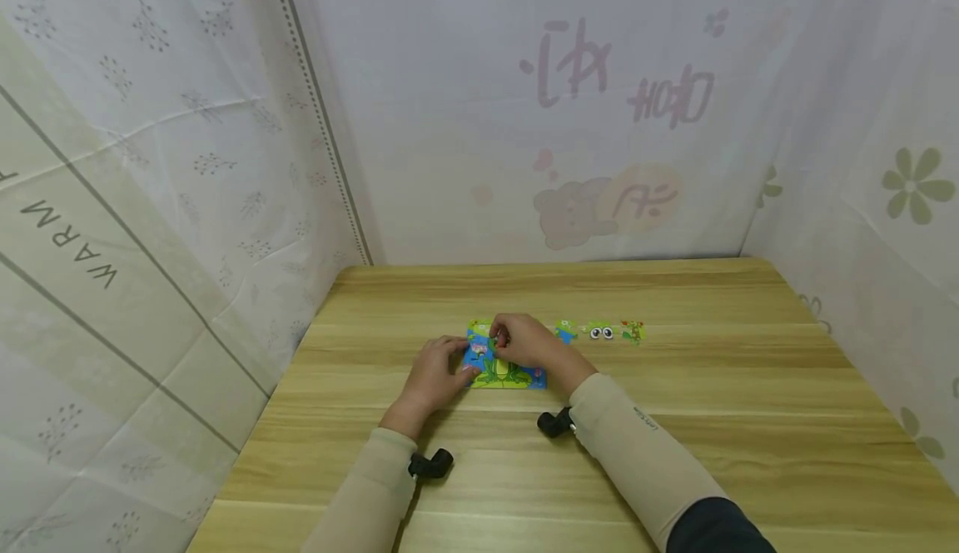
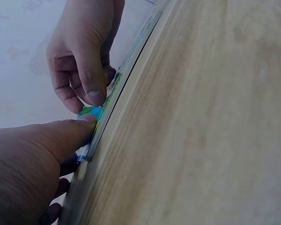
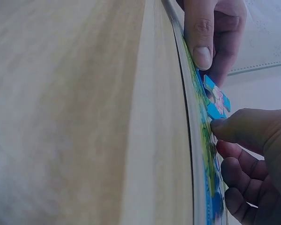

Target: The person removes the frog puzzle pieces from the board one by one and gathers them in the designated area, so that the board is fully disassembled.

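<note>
A frog jigsaw puzzle in a flat board (image 1: 502, 380) lies on the wooden table, with blue and green pictures on it. Along its left side rests my left hand (image 1: 434, 376), thumb on the near left part and fingers at the far left edge. My right hand (image 1: 528, 341) is over the board's upper middle. Between its thumb and index finger it pinches a blue puzzle piece (image 3: 218, 99) with a pink flower, tilted up from the board. Part of that piece is hidden by the fingers. In the left wrist view the piece (image 2: 90, 111) shows beside my left thumb.
Right of the board lie loose pieces on the table (image 1: 719, 386): a blue and green piece (image 1: 565, 331), one with two eyes (image 1: 601, 332), and a green one with red and orange spots (image 1: 633, 331). Patterned curtains (image 1: 449, 120) stand behind and at both sides.
</note>
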`<state>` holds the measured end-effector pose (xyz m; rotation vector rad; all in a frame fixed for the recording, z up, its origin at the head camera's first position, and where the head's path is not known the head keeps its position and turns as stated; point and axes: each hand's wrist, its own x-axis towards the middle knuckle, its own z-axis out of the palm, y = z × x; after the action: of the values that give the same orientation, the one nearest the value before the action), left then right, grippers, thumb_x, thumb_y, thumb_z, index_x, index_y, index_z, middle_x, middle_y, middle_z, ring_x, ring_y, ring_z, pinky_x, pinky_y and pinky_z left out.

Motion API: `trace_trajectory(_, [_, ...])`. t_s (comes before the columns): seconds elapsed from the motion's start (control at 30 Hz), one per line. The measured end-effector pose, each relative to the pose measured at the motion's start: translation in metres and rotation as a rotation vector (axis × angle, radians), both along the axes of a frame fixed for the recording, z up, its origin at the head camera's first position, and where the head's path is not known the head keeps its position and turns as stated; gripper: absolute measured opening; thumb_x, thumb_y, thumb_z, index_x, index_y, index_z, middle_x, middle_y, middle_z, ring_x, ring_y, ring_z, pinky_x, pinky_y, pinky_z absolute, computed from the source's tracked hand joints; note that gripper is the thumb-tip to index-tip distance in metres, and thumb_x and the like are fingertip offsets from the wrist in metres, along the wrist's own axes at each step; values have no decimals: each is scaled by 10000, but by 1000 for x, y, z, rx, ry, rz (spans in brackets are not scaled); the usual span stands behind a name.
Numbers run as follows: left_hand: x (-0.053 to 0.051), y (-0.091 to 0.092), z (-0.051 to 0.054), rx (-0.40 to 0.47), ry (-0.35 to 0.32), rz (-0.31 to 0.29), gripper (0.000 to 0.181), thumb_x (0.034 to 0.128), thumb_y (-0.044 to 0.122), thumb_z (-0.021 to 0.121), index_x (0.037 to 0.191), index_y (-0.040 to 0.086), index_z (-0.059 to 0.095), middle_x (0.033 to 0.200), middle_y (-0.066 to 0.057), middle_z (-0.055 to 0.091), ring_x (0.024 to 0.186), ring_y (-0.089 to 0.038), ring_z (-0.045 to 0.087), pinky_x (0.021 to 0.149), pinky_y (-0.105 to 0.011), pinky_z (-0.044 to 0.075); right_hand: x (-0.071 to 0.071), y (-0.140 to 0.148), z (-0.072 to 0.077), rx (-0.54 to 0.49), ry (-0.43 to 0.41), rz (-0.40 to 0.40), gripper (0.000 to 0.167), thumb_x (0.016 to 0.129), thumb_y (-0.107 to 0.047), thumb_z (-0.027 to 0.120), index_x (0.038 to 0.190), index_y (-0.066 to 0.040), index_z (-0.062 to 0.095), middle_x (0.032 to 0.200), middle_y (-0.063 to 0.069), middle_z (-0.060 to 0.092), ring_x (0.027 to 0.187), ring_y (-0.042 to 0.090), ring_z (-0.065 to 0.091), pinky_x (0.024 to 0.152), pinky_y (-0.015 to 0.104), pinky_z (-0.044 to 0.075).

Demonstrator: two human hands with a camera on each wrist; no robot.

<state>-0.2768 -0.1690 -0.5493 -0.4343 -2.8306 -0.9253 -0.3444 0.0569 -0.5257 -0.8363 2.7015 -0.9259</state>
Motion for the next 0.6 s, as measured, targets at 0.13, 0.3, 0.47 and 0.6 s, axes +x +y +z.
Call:
trace_trajectory(0.13, [0, 0, 1, -3, -1, 0, 539, 933, 339, 824, 1374, 66, 676, 1402, -86, 634, 1347, -330, 531, 1151, -521, 424, 0, -1, 1, 15, 8, -3, 193, 957, -152, 763, 1124, -142, 666, 859, -69, 632, 752, 111, 596, 743, 302, 544])
trace_trajectory(0.3, [1, 0, 2, -1, -5, 1, 539, 934, 330, 824, 1376, 60, 672, 1412, -100, 628, 1356, -344, 526, 1157, -536, 414, 0, -2, 0, 28, 15, -5, 184, 958, -136, 737, 1126, -140, 664, 850, -62, 631, 727, 108, 588, 713, 290, 538])
trace_trajectory(0.47, [1, 1, 2, -6, -10, 3, 539, 936, 339, 821, 1378, 69, 672, 1418, -99, 625, 1362, -346, 522, 1158, -543, 411, 2, -1, 0, 30, 9, -11, 204, 944, -124, 732, 1137, -129, 664, 850, -54, 632, 720, 113, 584, 705, 291, 534])
trace_trajectory(0.6, [2, 0, 3, -11, -14, 1, 540, 936, 348, 820, 1378, 76, 673, 1419, -98, 624, 1360, -345, 522, 1156, -543, 412, 1, -1, 0, 36, 12, -16, 207, 939, -133, 735, 1136, -131, 669, 857, -63, 635, 733, 110, 587, 714, 291, 535])
